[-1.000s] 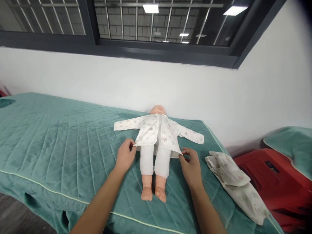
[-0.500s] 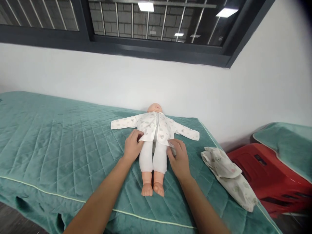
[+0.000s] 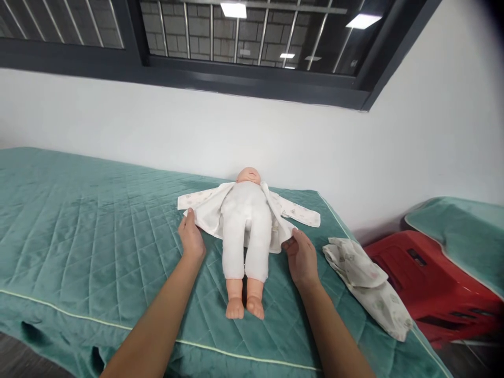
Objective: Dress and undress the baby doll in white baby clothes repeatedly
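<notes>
A baby doll [image 3: 246, 231] with a white cloth body lies on its back, its feet towards me. It wears a white printed baby jacket [image 3: 212, 212], whose front is spread apart so the white torso shows. My left hand [image 3: 191, 235] pinches the lower corner of one front panel, out to the left of the doll. On the other side, my right hand [image 3: 301, 257] grips the lower corner of the opposite panel. Both sleeves stretch out sideways over the bed, and whatever is inside them is hidden.
A green quilted bedcover [image 3: 98, 236] lies under the doll. To the right, a folded printed cloth garment [image 3: 366, 283] rests near the bed's edge. Beyond it stands a red plastic object [image 3: 417, 278], partly under green fabric [image 3: 464, 231]. A white wall [image 3: 189, 131] and barred window [image 3: 244, 37] are behind.
Both hands have moved apart, drawing the jacket's front panels outward to left and right. The doll's white torso, covered before, is now exposed.
</notes>
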